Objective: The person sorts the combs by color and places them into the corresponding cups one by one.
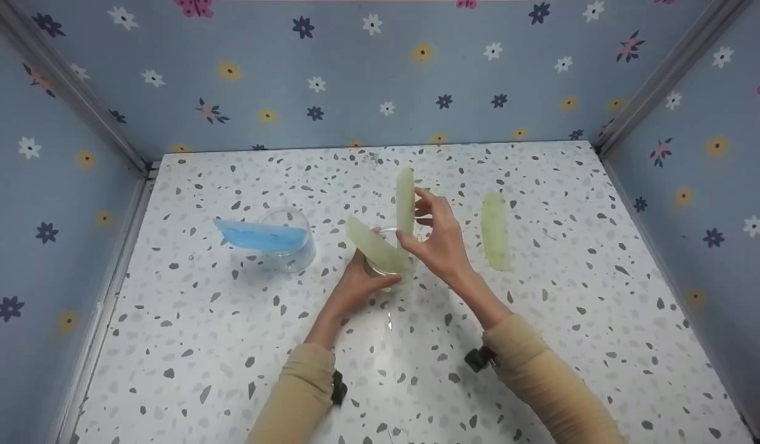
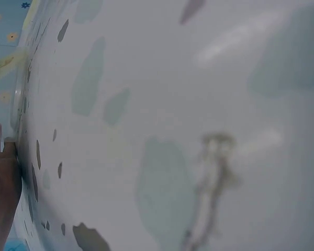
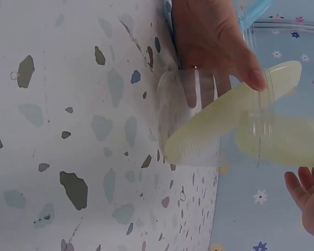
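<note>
My left hand (image 1: 361, 283) grips a clear jar (image 3: 170, 104) from the side, fingers and thumb around it. A long pale green curved piece (image 1: 370, 240) leans inside that jar, its upper end sticking out past the rim. My right hand (image 1: 444, 240) pinches a second pale green piece (image 1: 405, 197) between thumb and fingers, upright at the jar's mouth. In the right wrist view its lower end overlaps the rim; I cannot tell whether it is inside. The left wrist view shows mostly tabletop, with part of a hand (image 2: 2, 193) at its left edge.
Left of my hands, another clear jar (image 1: 301, 256) has a blue curved piece (image 1: 262, 237) lying slantwise in its mouth. A third pale green piece (image 1: 494, 231) lies on the speckled table (image 1: 571, 345) to the right. Flowered walls (image 1: 367, 74) enclose the back and sides.
</note>
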### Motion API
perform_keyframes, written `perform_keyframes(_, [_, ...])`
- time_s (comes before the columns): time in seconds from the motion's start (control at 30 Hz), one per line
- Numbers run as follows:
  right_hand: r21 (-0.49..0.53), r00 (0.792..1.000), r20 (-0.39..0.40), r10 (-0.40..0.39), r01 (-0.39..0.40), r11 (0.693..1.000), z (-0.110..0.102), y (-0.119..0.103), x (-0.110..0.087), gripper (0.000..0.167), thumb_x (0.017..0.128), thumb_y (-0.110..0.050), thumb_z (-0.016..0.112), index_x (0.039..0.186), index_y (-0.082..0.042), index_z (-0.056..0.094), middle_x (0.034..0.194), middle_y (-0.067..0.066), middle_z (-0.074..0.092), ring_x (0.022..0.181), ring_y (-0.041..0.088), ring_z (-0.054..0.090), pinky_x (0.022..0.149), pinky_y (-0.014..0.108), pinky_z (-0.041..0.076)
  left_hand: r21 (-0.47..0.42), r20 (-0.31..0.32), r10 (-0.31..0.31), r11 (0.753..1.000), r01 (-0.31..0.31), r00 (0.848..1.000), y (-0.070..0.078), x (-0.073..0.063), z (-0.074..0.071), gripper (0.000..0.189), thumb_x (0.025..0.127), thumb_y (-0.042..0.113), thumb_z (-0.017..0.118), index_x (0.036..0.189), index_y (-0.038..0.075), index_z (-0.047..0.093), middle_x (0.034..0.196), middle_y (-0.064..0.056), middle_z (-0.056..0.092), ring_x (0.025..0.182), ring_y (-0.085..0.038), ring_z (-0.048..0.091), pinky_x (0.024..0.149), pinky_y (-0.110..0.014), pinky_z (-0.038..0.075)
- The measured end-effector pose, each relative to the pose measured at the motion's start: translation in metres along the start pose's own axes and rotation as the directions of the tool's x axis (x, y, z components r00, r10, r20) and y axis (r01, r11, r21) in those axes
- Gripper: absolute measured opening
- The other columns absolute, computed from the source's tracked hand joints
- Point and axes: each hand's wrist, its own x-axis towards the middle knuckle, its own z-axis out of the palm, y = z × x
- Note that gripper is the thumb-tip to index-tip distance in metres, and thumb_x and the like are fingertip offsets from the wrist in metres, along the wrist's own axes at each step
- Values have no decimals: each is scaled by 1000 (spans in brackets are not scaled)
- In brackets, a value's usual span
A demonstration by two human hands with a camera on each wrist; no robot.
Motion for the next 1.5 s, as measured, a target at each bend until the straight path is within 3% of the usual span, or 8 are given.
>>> perform_keyframes(0.17, [2,1000,26,-2,2,1000,3,2,-3,77,82,-16,82,150,-9,46,122,12,60,111,24,65,98,40,62,10,-1,16,1000,-16,1000,0,1,0,101,82,31,87,162,33,25,166,3,35,157,-23,32,133,-47,20])
perform_keyframes(0.43, [-34,999,49,-11,13,999,5,4,-8,77,82,-17,84,149,-7,46,127,13,61,113,26,67,101,35,60,23,10,13,1000,-13,1000,0,1,0,102,82,36,87,161,38,23,167,6,33,158,-21,30,133,-48,19])
perform_keyframes(0.83, [-55,996,84,0,4,998,10,8,-14,77,82,-20,82,149,-7,47,124,11,62,116,25,66,105,36,56,-2,9,19,1000,-19,1000,1,1,1,104,80,41,88,162,32,24,165,4,36,156,-22,33,132,-48,21])
perform_keyframes(1.2, [-99,992,124,1,11,995,11,11,-17,79,81,-22,84,149,-8,48,127,16,63,121,32,60,107,48,52,-13,24,7,1000,-6,1000,1,1,1,109,79,46,87,164,33,20,167,2,34,157,-22,31,133,-49,20])
perform_keyframes(1.5, [-82,994,112,-14,24,996,7,12,-14,76,85,-23,81,151,-11,46,131,14,61,124,28,58,109,46,51,-19,16,-2,1000,2,1000,0,1,1,109,80,38,88,163,33,17,166,2,33,157,-21,31,133,-45,19])
